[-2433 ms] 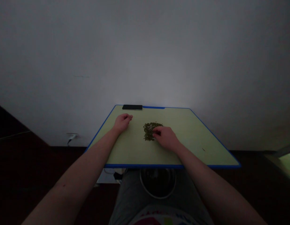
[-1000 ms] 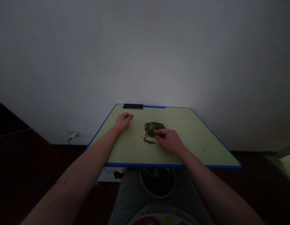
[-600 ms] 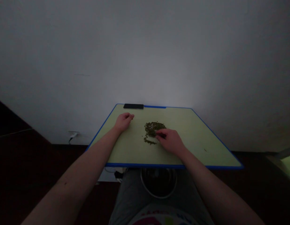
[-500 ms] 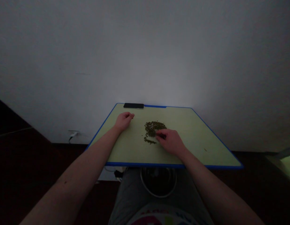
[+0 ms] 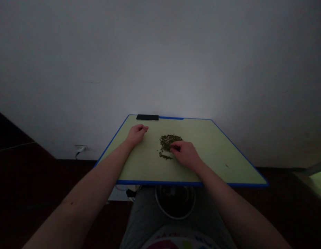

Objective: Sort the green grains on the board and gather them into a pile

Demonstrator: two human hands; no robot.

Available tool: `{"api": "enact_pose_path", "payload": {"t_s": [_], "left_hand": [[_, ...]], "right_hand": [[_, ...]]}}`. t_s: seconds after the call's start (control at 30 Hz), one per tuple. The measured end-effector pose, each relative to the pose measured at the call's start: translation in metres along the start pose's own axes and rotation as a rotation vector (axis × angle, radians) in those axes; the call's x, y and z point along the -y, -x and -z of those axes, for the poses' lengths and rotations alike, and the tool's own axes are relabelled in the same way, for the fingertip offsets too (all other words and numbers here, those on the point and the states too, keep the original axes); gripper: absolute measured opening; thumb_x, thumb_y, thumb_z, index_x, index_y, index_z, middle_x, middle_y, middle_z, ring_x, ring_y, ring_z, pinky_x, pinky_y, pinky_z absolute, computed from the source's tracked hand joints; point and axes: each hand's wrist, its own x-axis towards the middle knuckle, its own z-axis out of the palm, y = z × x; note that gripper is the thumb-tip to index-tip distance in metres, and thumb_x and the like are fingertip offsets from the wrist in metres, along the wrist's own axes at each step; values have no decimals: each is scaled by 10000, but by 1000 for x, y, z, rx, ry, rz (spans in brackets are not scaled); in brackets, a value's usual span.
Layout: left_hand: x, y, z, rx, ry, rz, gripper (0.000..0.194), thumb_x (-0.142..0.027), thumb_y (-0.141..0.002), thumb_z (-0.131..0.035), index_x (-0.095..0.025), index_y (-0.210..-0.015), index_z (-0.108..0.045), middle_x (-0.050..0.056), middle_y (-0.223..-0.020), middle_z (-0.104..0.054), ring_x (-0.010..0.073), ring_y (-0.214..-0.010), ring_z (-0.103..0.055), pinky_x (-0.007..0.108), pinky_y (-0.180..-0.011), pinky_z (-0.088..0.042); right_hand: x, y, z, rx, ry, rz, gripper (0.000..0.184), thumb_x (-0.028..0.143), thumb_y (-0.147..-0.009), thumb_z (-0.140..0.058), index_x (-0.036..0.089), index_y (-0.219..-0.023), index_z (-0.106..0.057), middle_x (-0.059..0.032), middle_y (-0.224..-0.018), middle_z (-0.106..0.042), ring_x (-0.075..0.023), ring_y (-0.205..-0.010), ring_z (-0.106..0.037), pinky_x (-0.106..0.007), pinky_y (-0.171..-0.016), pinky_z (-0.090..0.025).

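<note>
Green grains (image 5: 165, 141) under right hand's grip (image 5: 171, 147).

right hand (image 5: 185, 153) at green bits (image 5: 167, 141), pale table (image 5: 207, 138)

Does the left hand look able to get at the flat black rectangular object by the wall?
Probably yes: the left hand rests just on the near side of the flat black rectangular object, with only bare pale tabletop visible between.
</note>
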Motion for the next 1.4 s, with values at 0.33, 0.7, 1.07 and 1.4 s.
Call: {"api": "enact_pose_path", "payload": {"t_s": [0.33, 0.7, 1.07, 1.4], "left_hand": [[-2, 0, 3, 1, -25, -5, 349, -489, -732, -470, -169, -610, -535, -41, -482, -399, 89, -473, -363, 228, -473, -284], [-1, 0, 1, 15, -10, 20, 363, -513, -724, -472, -170, -622, -530, -45, -474, -396, 88, -457, -369, 225, -457, -275], [-4, 1, 2, -8, -27, 2, 350, -488, -730, -477, -163, -615, -537, -40, -480, -412, 93, -486, -378, 227, -482, -282], [-4, 1, 2, -8, -40, -5, 352, -484, -737, -478, -164, -603, -534, -40, -486, -416, 90, -481, -379, 229, -487, -286]], "right_hand": [[1, 3, 2, 18, -31, 35, 214, 245, -760, -562, 247, -942, -676, -4, -920, -689, -172, -825, -617, -299, -778, -448], [4, 0, 0, 48, -29, 77, 216, 241, -761, -558, 248, -944, -673, 3, -922, -687, -172, -836, -610, -293, -771, -439], [6, -6, -3, 26, -6, 61, 189, 244, -764, -558, 229, -914, -672, -5, -862, -686, -150, -765, -599, -260, -723, -423], [21, -28, -11, 132, 49, 198, 164, 223, -775, -551, 209, -888, -669, -24, -869, -675, -157, -800, -583, -256, -732, -393]]}}
